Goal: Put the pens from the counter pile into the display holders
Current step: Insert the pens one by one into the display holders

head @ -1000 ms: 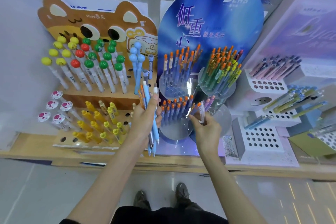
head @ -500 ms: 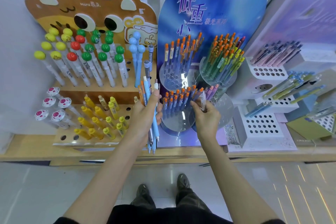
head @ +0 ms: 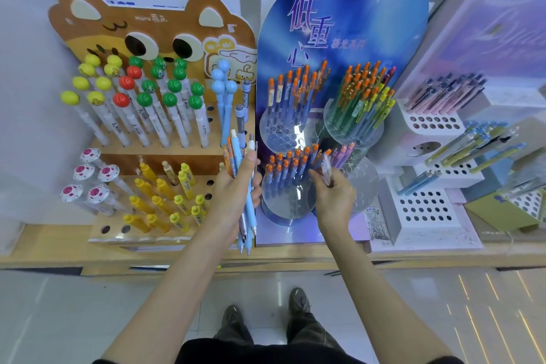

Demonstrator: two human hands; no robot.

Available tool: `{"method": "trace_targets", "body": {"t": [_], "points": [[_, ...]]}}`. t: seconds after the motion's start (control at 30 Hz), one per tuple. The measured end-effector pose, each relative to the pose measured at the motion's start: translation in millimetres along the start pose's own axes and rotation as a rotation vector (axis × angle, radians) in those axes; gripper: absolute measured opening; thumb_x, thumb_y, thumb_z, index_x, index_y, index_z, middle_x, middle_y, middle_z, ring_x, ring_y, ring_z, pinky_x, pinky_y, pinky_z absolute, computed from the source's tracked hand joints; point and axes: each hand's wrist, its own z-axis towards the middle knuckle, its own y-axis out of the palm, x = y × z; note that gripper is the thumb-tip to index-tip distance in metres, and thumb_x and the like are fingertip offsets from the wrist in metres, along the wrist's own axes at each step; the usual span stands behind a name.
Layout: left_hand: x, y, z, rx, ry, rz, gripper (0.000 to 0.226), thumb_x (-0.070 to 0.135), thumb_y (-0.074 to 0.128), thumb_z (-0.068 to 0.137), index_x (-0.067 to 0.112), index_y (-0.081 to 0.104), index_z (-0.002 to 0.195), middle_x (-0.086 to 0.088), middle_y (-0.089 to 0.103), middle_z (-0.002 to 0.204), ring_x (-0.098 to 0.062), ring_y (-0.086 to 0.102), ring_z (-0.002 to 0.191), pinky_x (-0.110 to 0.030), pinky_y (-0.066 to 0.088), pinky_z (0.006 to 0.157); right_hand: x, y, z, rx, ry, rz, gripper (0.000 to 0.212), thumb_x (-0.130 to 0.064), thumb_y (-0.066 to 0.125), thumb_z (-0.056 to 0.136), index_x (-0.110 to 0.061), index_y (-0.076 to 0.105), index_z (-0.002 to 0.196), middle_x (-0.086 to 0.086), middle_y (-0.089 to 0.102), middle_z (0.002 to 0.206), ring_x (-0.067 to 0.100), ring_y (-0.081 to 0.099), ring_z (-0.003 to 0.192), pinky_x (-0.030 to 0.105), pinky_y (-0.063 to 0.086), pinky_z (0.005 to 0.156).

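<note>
— Fingers (head: 316, 175) of the right hand (head: 335, 196) first?
— Pinching a clear pen (head: 327, 168) by its lower end. Held upright, top end up.
— Where, exactly?
— At the foot of the blue display board (head: 348, 23), between its two lower round holders. Just beside the orange-topped pens (head: 291, 168) standing in the lower left holder (head: 280, 205), and close to the purple pens (head: 344, 154) in the lower right holder (head: 365, 183). Lower end hidden inside the grip, so impossible to say whether over a hole.
— And the left hand (head: 232, 192)?
— Clenched round a bundle of pens (head: 249, 216), thumb pressed flat across the front. Mostly light blue, with some orange and white. Tops sticking up past the thumb, tips hanging below the palm.
— Position of that bundle?
— Held in the air at the right edge of the cat-shaped stand (head: 141, 23), just left of the blue board, above the wooden counter (head: 44, 242).
— Anything to the right?
— White blocks with rows of holes (head: 425, 207), some holding pink, blue and green pens.
</note>
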Motion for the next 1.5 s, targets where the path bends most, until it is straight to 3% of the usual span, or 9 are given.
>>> {"method": "trace_targets", "body": {"t": [0.3,0.37,0.43,0.57,0.73,0.97,1.13,1.3,1.5], "points": [[6.4,3.6,-0.8,0.015,0.004,-0.003,0.028,0.045,0.057,0.089,0.018,0.055,0.083,0.008,0.044,0.053,-0.006,0.038,0.041,-0.017,0.031,0.039,-6.9,-1.0,5.3,-0.121,-0.009,-0.232,0.038,-0.025,0.069,0.087,-0.037,0.043,0.062,-0.012,0.042,0.054,0.016,0.039,0.056,0.029,0.028,0.051],[8.1,6.2,0.0,0.010,0.003,-0.006,0.027,0.044,0.057,0.090,0.019,0.054,0.082,0.007,0.044,0.053,-0.006,0.038,0.041,-0.017,0.031,0.039,-7.6,-5.7,1.0,-0.166,-0.018,-0.161,0.003,-0.028,0.069,0.086,-0.027,0.066,0.088,-0.012,0.059,0.072,0.011,0.051,0.067,0.027,0.039,0.063],[10.0,8.2,0.9,0.009,0.006,-0.015,0.026,0.043,0.057,0.091,0.021,0.053,0.078,0.007,0.044,0.053,-0.006,0.038,0.041,-0.017,0.031,0.039,-9.4,-9.8,-2.4,-0.160,-0.023,-0.096,0.028,-0.030,0.069,0.086,-0.021,0.067,0.112,-0.013,0.065,0.095,0.002,0.057,0.083,0.020,0.043,0.074],[11.9,11.6,2.8,0.017,0.012,-0.008,0.026,0.043,0.056,0.092,0.022,0.053,0.077,0.008,0.043,0.052,-0.007,0.037,0.042,-0.017,0.032,0.040,-22.3,-16.6,-0.7,-0.055,-0.105,0.016,0.006,-0.027,0.068,0.086,-0.033,0.065,0.086,-0.009,0.060,0.066,-0.003,0.047,0.059,0.009,0.036,0.056],[11.2,14.2,3.2,-0.005,0.009,0.021,0.030,0.046,0.054,0.091,0.016,0.056,0.088,0.008,0.044,0.053,-0.007,0.038,0.042,-0.018,0.032,0.040,-31.2,-16.1,1.1,0.028,-0.241,-0.059,0.052,-0.020,0.065,0.091,-0.039,0.033,0.055,-0.008,0.035,0.044,0.003,0.033,0.047,0.012,0.027,0.046],[14.2,14.7,4.9,-0.048,0.001,0.020,0.053,0.064,0.060,0.069,0.014,0.052,0.086,0.007,0.044,0.053,-0.006,0.038,0.040,-0.018,0.032,0.039,-64.2,-22.7,-11.8,0.016,-0.183,0.025,0.039,-0.023,0.066,0.090,-0.035,0.044,0.060,-0.003,0.046,0.054,0.009,0.045,0.055,0.014,0.034,0.054],[12.4,19.7,9.3,0.036,-0.100,-0.108,0.067,0.076,0.049,0.068,0.013,0.064,0.081,0.001,0.053,0.054,-0.012,0.052,0.045,-0.025,0.045,0.045,-96.1,-17.8,-44.5,-0.472,-0.038,0.350,0.011,-0.014,0.075,0.080,-0.015,0.064,0.077,-0.010,0.065,0.065,0.004,0.057,0.059,0.014,0.045,0.060],[15.3,17.8,16.4,0.021,-0.125,-0.186,0.054,0.066,0.053,0.070,0.015,0.068,0.082,0.001,0.061,0.061,-0.013,0.063,0.058,-0.027,0.056,0.057,-99.8,-5.4,-40.5,-0.476,0.024,0.300,0.021,-0.007,0.080,0.073,-0.014,0.060,0.074,-0.018,0.057,0.059,-0.001,0.045,0.055,0.010,0.039,0.057],[17.3,7.4,17.0,0.000,0.000,-0.149,0.033,0.034,0.071,0.071,0.010,0.065,0.093,0.004,0.064,0.063,-0.008,0.062,0.057,-0.021,0.051,0.051,-93.9,-5.5,-32.9,-0.515,0.133,0.307,0.025,-0.008,0.080,0.074,-0.016,0.056,0.076,-0.006,0.053,0.067,0.005,0.043,0.056,0.015,0.037,0.054]]}}
